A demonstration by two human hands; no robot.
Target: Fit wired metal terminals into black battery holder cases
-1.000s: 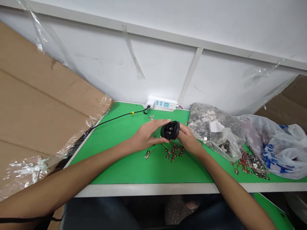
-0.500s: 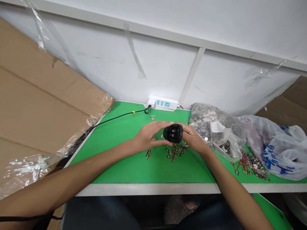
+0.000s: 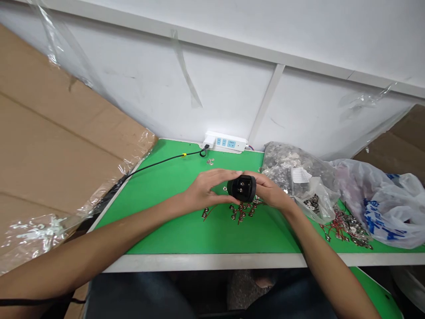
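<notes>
Over the tabletop [image 3: 179,237], half-curled hands [image 3: 202,188] hold a black housing [image 3: 246,193].

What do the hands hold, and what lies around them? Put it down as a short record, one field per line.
Held: black oval plastic-looking housing, open end facing the camera, small shiny metal pieces inside
Left hand: fingers above, thumb below, gripping the housing
Right hand: against the housing's right side, fingertips hidden
Below: small round metal parts with red wires, on the flat green work surface
At wall: white rectangular power strip, black cable with yellow tag
Right: clear plastic bag; white plastic bag with blue print
</notes>
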